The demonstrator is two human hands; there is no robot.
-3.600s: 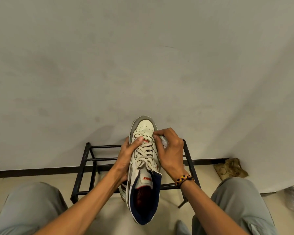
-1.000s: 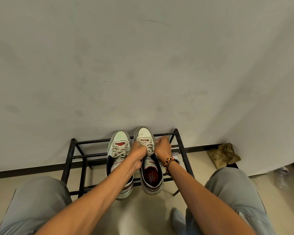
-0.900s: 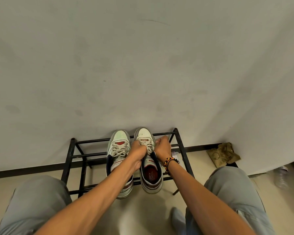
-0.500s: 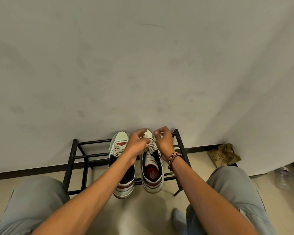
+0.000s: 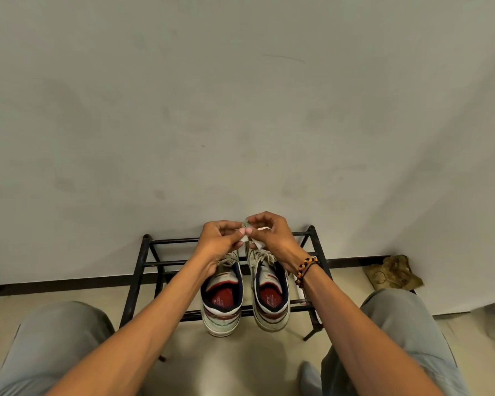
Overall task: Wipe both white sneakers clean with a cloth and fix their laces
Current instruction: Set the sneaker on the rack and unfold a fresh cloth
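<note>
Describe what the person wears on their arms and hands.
Both forearms are bare, with no sleeves in view, and neither the left hand nor the right hand wears a glove. The right wrist carries a beaded bracelet in black, orange and yellow, plus a thin dark cord.

This looks like a home entryway: a low black metal-tube shoe rack [image 5: 143,264] stands on a pale beige floor [image 5: 269,364] against a plain off-white wall [image 5: 240,110] with a dark skirting strip [image 5: 55,282], holding a pair of white sneakers [image 5: 222,298].
</note>
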